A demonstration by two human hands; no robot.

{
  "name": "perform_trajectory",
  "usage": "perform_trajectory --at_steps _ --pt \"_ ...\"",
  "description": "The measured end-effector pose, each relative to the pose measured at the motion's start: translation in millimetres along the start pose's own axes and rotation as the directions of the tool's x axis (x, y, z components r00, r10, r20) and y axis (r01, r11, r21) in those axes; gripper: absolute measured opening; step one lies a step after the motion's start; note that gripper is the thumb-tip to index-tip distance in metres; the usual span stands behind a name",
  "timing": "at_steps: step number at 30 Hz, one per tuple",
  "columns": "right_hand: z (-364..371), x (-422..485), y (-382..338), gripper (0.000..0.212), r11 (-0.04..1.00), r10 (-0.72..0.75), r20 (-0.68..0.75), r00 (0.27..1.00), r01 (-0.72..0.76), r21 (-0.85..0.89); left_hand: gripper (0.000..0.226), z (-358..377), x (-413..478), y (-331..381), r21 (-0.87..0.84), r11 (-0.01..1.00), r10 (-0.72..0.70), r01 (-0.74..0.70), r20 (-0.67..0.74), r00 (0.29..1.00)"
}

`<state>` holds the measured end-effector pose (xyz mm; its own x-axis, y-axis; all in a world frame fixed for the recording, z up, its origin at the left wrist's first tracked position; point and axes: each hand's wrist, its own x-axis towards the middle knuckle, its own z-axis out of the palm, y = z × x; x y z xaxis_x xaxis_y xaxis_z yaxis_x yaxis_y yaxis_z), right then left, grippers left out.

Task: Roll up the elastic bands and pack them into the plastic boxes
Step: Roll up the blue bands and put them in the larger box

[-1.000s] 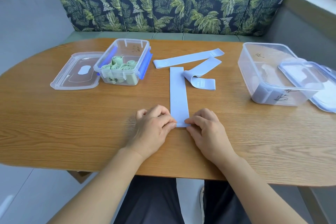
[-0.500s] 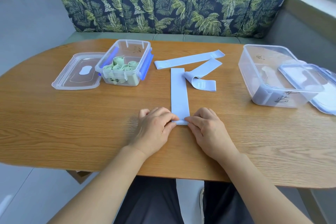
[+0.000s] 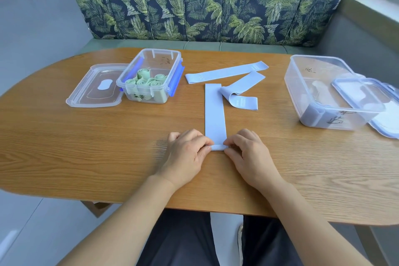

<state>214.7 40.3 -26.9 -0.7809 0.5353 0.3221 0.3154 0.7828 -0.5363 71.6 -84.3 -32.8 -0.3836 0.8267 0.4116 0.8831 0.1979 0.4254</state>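
On the table [image 3: 86, 147], both hands pinch, seemingly curling, the blue band [image 3: 214, 112].

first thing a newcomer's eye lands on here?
Probably the two hands, left hand and right hand, pinching the near end of a pale blue band laid flat at the table's centre, its first turn just rolled. Next, the clear box of green rolls at far left, and the leaf-print sofa behind.
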Motion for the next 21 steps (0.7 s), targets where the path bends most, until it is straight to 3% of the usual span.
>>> perform_trajectory --at_steps 7,14,21 --pt "-14.0 -24.4 -7.0 0.012 1.0 -0.015 0.089 0.996 0.015 0.002 0.032 -4.9 -25.5 12.2 -0.06 0.998 -0.006 0.006 0.001 1.0" --pt "-21.6 -47.1 -12.8 0.01 1.0 -0.004 0.124 0.992 0.003 0.013 0.016 -10.9 -46.6 26.5 -0.069 0.997 -0.024 0.026 0.029 0.999" --pt "-20.2 -52.7 -16.7 0.017 0.998 0.015 0.063 0.998 -0.02 0.068 0.026 -14.7 -42.3 31.1 0.027 1.0 -0.003 0.002 0.037 0.999"
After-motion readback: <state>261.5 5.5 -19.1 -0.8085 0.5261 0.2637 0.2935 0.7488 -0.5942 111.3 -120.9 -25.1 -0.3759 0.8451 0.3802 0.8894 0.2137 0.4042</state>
